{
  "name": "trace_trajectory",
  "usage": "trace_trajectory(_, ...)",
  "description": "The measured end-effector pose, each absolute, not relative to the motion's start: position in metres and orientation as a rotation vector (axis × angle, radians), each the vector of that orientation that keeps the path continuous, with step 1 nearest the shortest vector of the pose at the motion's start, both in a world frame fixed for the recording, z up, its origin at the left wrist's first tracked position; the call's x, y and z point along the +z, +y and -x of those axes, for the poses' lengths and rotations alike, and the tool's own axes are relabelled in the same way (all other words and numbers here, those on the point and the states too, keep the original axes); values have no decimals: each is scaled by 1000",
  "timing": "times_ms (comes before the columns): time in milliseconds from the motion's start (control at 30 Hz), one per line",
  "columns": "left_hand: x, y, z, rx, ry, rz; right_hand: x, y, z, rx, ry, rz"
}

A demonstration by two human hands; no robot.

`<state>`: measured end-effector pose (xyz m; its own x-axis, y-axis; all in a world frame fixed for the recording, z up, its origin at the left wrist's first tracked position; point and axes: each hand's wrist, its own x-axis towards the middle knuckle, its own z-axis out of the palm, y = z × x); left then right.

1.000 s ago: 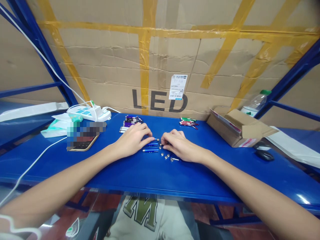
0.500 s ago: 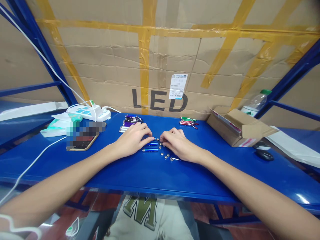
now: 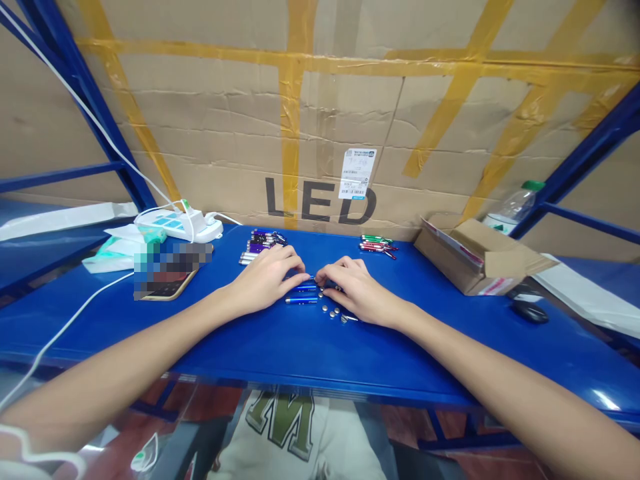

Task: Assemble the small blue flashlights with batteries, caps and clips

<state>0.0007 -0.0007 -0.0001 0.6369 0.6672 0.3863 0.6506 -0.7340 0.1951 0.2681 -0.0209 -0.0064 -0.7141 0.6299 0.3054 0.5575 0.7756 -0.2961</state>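
Both hands rest on the blue table (image 3: pixel 300 353) at its middle. My left hand (image 3: pixel 266 280) lies with curled fingers on a few small blue penlights (image 3: pixel 301 300), its fingertips pressed on one of them. My right hand (image 3: pixel 357 291) faces it with fingers bent in a pinch at the penlights' right end; what the pinch holds is hidden. Several small silver button cells (image 3: pixel 332 312) lie just in front of the right hand.
Purple and silver penlights (image 3: pixel 260 243) are heaped behind the left hand, green and red ones (image 3: pixel 377 245) behind the right. An open cardboard box (image 3: pixel 475 257), a mouse (image 3: pixel 529 311) and a bottle (image 3: pixel 510 205) stand right. A phone (image 3: pixel 165 285), power strip (image 3: pixel 180 224) and cable are left.
My right hand's fingertips have crept a little to the left, closer to the blue penlights and my left hand. The left hand has hardly moved.
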Motion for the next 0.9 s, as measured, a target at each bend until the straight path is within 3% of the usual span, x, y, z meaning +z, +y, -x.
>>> trace_trajectory(900, 1, -1, 0, 716, 1130, -2819, 0, -21, -268, 396, -2551, 938)
